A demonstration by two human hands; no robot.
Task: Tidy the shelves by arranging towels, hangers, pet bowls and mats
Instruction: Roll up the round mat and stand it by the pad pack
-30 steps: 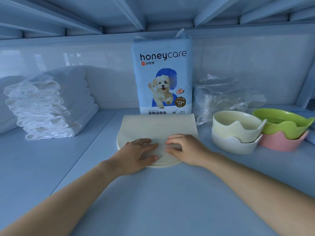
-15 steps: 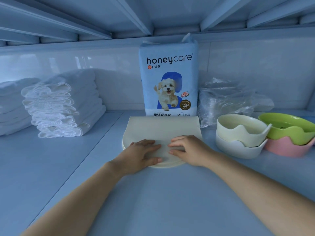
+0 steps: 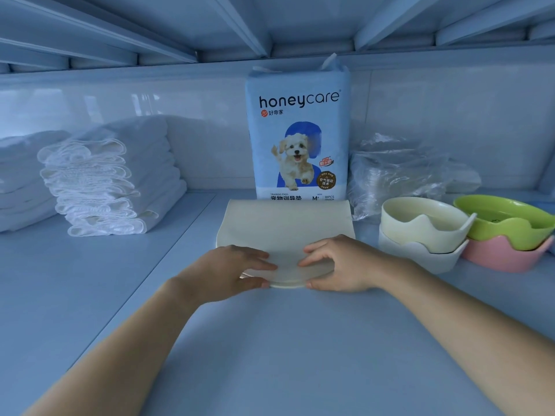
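Observation:
A folded cream mat (image 3: 288, 226) lies flat on the blue shelf (image 3: 270, 355), just in front of an upright honeycare pad pack (image 3: 297, 133). My left hand (image 3: 231, 268) and my right hand (image 3: 345, 265) both pinch the mat's near rounded edge, fingers on top and thumbs at the front rim. A stack of folded white towels (image 3: 114, 181) sits to the left. On the right, a cream pet bowl (image 3: 420, 226) is nested in a white bowl (image 3: 420, 256), and a green bowl (image 3: 504, 220) in a pink bowl (image 3: 504, 256).
A second towel pile (image 3: 21, 181) lies at the far left edge. A crumpled clear plastic bag (image 3: 399, 172) rests against the back wall behind the bowls. The shelf above hangs low overhead. Bare shelf surface stretches in front of the mat.
Both hands lay flat on the mat before. Now the fingers are arched and the thumbs have dropped to the mat's front edge, pinching it. The mat has stayed in place.

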